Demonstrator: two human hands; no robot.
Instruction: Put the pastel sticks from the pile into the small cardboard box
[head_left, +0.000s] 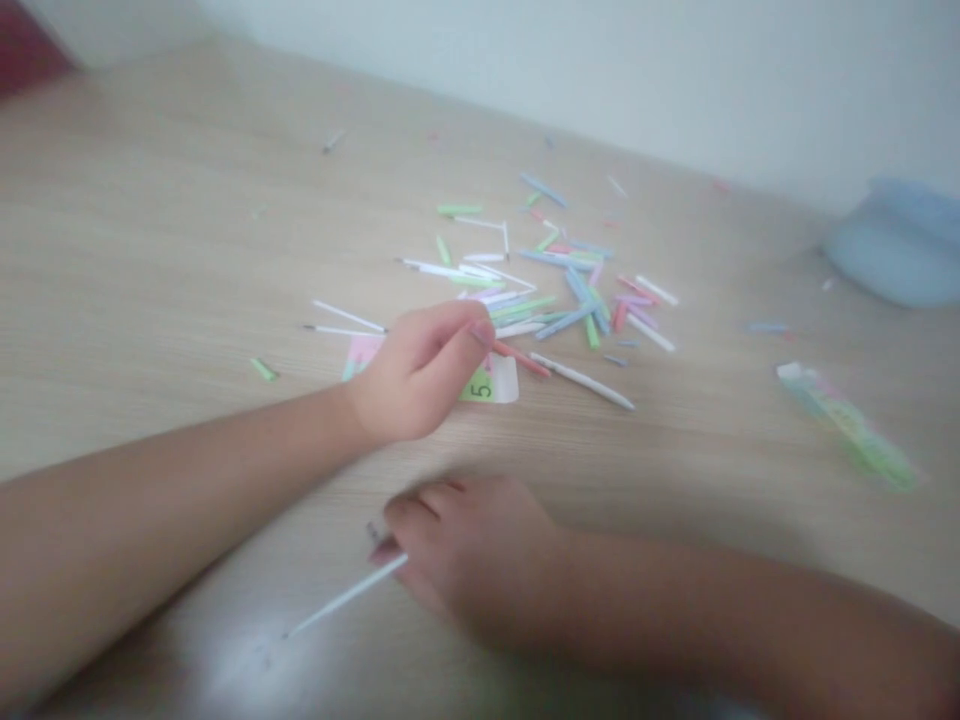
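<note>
A thin white refill juts from the clenched grip of a person's right hand, its long axis running down and to the left, toward the near edge of the view and away from the other hand. A small dark-tipped piece at the same fingertips is too blurred to identify. Just beyond that grip, the left hand appears closed on a coral pen barrel, which points out to the right and slightly back toward the person; the right fist sits between refill and barrel. Beneath the left grip lies a printed card marked with a 5, partly covered by the hand. A white pen rests just right of the barrel's end. Farther out, a loose heap of colored pen parts spreads across the tabletop behind the left grip, with a green piece off to its left. Well to the right of both hands are a clear packet and, beyond it, a pale blue object, blurred.
</note>
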